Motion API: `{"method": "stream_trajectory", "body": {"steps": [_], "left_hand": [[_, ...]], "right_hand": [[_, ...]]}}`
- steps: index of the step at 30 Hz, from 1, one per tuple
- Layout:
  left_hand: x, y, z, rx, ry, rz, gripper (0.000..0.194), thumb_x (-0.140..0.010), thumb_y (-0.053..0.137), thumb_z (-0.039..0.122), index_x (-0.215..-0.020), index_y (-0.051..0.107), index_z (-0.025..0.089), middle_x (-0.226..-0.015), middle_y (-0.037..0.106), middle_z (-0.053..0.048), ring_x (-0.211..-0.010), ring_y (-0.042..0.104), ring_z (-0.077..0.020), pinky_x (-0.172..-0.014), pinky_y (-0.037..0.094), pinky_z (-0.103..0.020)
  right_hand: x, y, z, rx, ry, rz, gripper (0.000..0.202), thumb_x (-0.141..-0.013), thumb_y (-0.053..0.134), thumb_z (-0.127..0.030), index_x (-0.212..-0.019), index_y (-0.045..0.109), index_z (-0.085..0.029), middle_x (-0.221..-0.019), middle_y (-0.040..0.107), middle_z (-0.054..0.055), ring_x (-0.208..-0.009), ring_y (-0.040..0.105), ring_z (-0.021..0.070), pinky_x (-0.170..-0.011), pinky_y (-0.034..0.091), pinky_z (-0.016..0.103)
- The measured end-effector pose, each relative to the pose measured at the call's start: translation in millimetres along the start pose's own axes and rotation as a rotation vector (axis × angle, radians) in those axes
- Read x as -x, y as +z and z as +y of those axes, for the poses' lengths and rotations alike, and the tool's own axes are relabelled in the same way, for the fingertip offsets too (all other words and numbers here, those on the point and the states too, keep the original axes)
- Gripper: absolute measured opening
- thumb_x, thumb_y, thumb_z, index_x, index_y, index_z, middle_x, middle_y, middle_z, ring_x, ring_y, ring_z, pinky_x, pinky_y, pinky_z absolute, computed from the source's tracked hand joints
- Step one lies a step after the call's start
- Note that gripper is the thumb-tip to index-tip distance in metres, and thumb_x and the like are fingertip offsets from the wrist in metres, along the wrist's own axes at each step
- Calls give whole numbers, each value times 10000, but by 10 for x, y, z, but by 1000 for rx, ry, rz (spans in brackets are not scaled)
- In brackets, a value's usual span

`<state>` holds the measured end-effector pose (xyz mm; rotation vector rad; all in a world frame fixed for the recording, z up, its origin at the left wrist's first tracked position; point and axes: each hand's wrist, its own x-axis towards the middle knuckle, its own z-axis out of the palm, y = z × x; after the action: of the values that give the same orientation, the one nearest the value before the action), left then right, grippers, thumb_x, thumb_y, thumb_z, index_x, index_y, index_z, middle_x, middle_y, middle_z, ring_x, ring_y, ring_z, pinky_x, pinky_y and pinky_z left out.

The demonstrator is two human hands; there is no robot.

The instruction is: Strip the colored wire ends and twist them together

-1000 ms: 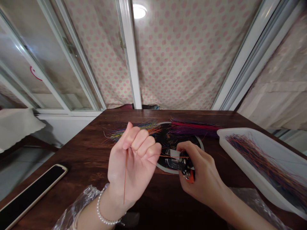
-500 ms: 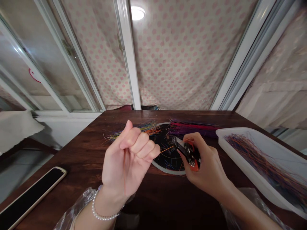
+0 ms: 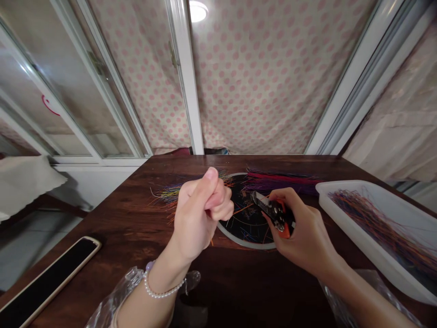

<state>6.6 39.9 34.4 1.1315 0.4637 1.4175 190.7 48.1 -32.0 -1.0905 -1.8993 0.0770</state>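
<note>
My left hand [image 3: 201, 214] is closed in a fist above the table, thumb up, around a thin orange wire [image 3: 241, 211]. One end of the wire sticks out to the right, toward the tool; the part inside the fist is hidden. My right hand [image 3: 305, 239] grips wire strippers [image 3: 271, 209] with orange handles, their metal jaws pointing up and left. Whether the jaws touch the wire, I cannot tell. Beneath both hands lies a round dark tray [image 3: 244, 243] with a pale rim, scattered with small wire bits.
A multicoloured wire bundle [image 3: 168, 193] lies left of the tray, a red and purple bundle [image 3: 278, 181] behind it. On the right stands a white bin [image 3: 357, 243] holding tangled wires [image 3: 370, 223]. A phone [image 3: 51, 280] rests at left. Clear plastic [image 3: 114, 296] lies by my left forearm.
My left fist has turned, so its back and thumb now face me, and it has shifted right. The wire strippers have moved slightly right with my right hand. The view has shifted a little.
</note>
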Motion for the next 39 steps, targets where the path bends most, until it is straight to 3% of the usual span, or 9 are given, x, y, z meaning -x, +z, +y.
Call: {"method": "stream_trajectory", "body": {"steps": [6,9,11,14,16,20,24,31,39], "left_hand": [[-12,12,3,14,18,21,522,-1018,246,164,-498,204,173,-497,121,75,-431,86,-50,-441,136,-206],[-15,3,34,40,30,49,534,-1020,210,150,-486,202,177,-493,113,73,-427,84,-54,-432,135,-207],[-24,-23,83,60,54,109,548,-1026,203,156,-478,205,180,-493,109,73,-423,76,-56,-416,124,-205],[-43,-65,159,121,76,207,564,-1044,188,197,-480,192,185,-499,100,74,-422,55,-59,-395,114,-204],[-52,-74,184,173,37,212,564,-1050,166,210,-487,171,188,-498,94,74,-423,51,-61,-390,121,-204],[-34,-50,189,284,-22,210,550,-1058,136,224,-509,147,191,-509,87,74,-430,55,-64,-390,145,-194],[17,-16,182,394,-67,172,543,-1062,109,247,-523,147,195,-520,99,74,-432,71,-64,-394,182,-182],[42,9,141,525,-186,134,522,-1060,103,248,-543,155,205,-526,123,75,-435,98,-67,-398,195,-189],[31,36,89,593,-283,144,513,-1054,102,239,-546,164,208,-518,137,79,-429,107,-61,-395,183,-182]], "right_hand": [[-2,62,-16,-4,10,17,240,-754,591,-115,-953,521,-228,-649,572,-54,-491,532,110,-512,430,206],[-45,1,35,-87,110,39,150,-774,617,-171,-896,551,-227,-655,573,-39,-514,530,123,-511,433,229],[-102,-122,131,-194,252,178,86,-790,634,-248,-813,554,-227,-654,569,-24,-526,527,136,-497,423,249],[-189,-306,273,-238,432,517,128,-776,680,-277,-815,569,-228,-665,540,-25,-559,519,135,-518,413,254],[-212,-328,289,-178,375,428,151,-756,707,-292,-794,582,-218,-672,526,-25,-564,493,127,-518,400,250],[-176,-133,132,-188,159,61,65,-820,589,-218,-798,529,-223,-633,507,-45,-522,488,117,-498,402,227],[-112,16,-34,-160,26,-129,115,-817,510,-126,-878,485,-221,-647,515,-49,-525,495,113,-512,417,210],[-28,-33,-141,-65,-49,-154,292,-701,484,-51,-949,502,-203,-726,583,-17,-581,556,117,-558,453,194],[-14,-139,-212,104,-143,-41,265,-697,481,-80,-927,486,-212,-673,579,-23,-566,576,123,-504,431,176]]}}
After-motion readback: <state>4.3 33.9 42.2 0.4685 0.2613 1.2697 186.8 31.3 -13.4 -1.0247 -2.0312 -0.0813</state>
